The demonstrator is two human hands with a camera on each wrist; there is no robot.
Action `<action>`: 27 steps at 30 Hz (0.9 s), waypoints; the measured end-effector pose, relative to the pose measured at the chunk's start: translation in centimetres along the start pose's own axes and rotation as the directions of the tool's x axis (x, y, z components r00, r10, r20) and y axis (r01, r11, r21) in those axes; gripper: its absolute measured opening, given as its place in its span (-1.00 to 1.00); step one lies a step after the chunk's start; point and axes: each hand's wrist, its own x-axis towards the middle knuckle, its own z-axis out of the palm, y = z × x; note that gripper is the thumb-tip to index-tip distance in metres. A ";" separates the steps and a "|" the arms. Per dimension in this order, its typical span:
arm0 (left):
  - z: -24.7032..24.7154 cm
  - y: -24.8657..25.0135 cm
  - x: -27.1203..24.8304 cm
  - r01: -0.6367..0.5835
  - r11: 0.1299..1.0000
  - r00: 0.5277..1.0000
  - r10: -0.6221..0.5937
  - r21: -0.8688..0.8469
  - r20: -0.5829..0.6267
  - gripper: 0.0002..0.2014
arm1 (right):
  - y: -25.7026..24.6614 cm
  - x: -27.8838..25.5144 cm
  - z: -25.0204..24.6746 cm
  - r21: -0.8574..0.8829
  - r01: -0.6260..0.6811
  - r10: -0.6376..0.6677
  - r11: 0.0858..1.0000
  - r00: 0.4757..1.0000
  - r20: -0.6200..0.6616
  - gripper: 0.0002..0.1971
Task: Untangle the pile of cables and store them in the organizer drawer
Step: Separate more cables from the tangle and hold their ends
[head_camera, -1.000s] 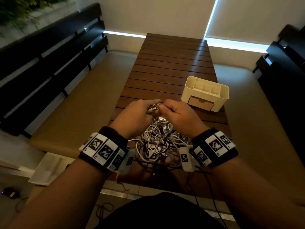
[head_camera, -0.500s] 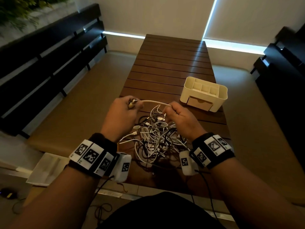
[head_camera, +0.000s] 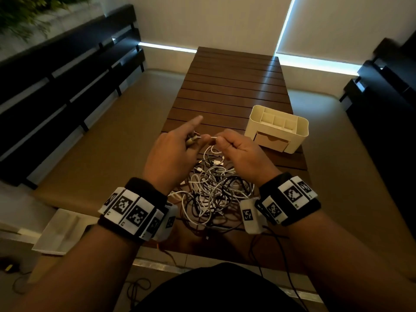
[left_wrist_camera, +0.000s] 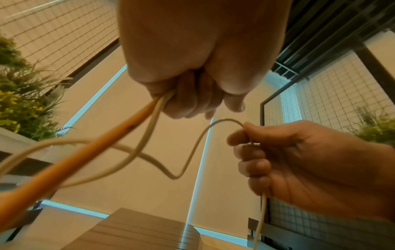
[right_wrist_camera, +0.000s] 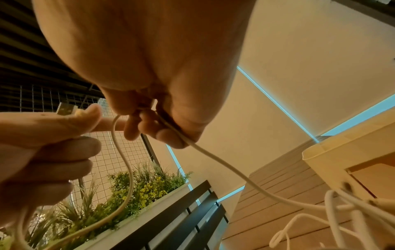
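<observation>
A tangled pile of white and dark cables [head_camera: 213, 190] lies on the slatted wooden table [head_camera: 231, 86] between my wrists. Above it my left hand [head_camera: 177, 145] [left_wrist_camera: 192, 99] grips one end of a white cable [left_wrist_camera: 188, 152] [right_wrist_camera: 121, 152], its index finger pointing forward. My right hand [head_camera: 234, 147] [right_wrist_camera: 153, 125] pinches the same cable a short way along; the rest trails down into the pile. A cream organizer [head_camera: 276, 127] [right_wrist_camera: 342, 152] with top compartments stands to the right, and its wooden drawer [head_camera: 271, 140] is closed.
Dark slatted benches [head_camera: 67, 86] flank the table on both sides. A white tray-like object [head_camera: 60, 230] sits on the floor at lower left. Thin dark sensor wires [head_camera: 276, 251] hang from my right wrist. Planters with greenery [right_wrist_camera: 132, 191] line the left wall.
My hands, half a second ago spread apart with a stretch of white cable between them, have come close together again and risen slightly. My left index finger now points forward.
</observation>
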 end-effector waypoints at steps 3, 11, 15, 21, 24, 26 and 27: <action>0.4 -0.8 0.4 -0.025 0.994 0.999 0.021 0.104 0.036 -0.86 | -0.1 -0.2 0.3 -0.013 -0.004 0.004 1.000 1.000 0.005 -0.80; -1.4 -0.3 0.5 0.085 0.974 0.984 -0.115 -0.209 -0.134 -0.77 | 3.5 -1.0 0.6 -0.233 -0.180 0.227 0.956 0.955 0.190 -0.72; -1.8 -1.6 0.5 0.274 0.958 0.961 -0.268 -0.089 0.069 -0.73 | 4.7 -1.4 0.1 -0.253 -0.288 0.332 0.924 0.931 0.152 -0.69; -0.6 -3.4 0.1 0.335 0.932 0.906 -0.358 0.136 0.225 -0.80 | 1.3 0.8 -2.0 -0.240 -0.163 0.176 0.957 0.984 0.035 -0.68; -1.1 -2.2 0.1 0.250 0.965 0.968 -0.252 0.081 0.017 -0.81 | 1.0 1.1 -1.7 -0.295 -0.178 0.220 0.939 0.969 0.115 -0.67; -1.5 -1.5 -0.1 0.213 0.974 0.975 -0.207 0.078 -0.080 -0.56 | 1.3 1.0 -1.1 -0.307 -0.206 0.268 0.929 0.947 0.175 -0.67; -1.6 -1.3 -0.2 0.208 0.976 0.975 -0.201 0.070 -0.094 -0.46 | 1.4 0.8 -0.8 -0.321 -0.210 0.285 0.924 0.935 0.210 -0.68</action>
